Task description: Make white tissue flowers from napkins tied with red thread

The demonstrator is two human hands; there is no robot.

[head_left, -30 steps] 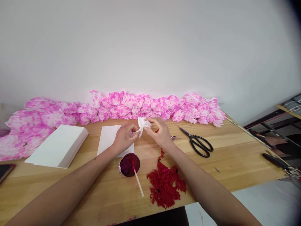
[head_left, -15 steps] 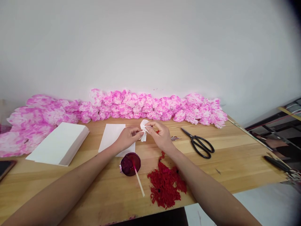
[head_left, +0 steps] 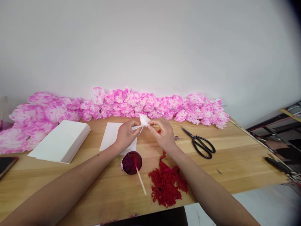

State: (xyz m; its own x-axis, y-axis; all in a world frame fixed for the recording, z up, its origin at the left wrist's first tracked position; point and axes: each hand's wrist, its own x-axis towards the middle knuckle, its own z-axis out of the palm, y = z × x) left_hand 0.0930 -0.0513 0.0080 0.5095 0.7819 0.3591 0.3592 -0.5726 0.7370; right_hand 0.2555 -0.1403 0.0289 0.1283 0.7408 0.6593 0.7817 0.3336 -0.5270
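A small folded piece of white paper (head_left: 144,120) is held between my two hands above the table. My left hand (head_left: 128,132) pinches its gathered lower end, and my right hand (head_left: 162,131) has thumb and fingers closed on its right edge. Below and left of my left hand lie flat white paper sheets (head_left: 109,133). Nearer to me stands a round bowl of dark red dye (head_left: 132,163) with a pale stick (head_left: 141,181) leaning in it, its tip stained pink. A heap of red yarn (head_left: 166,185) lies beside my right forearm.
Pink-and-white paper flowers (head_left: 141,103) line the wall along the table's back. A thick stack of white paper (head_left: 61,139) sits at left, near a dark phone (head_left: 7,164). Black-handled scissors (head_left: 202,145) lie at right; another dark-handled tool (head_left: 278,164) is by the right edge.
My left hand has turned and now grips the paper's lower end, which points left instead of down. The paper's upper part has opened out a little and risen slightly.
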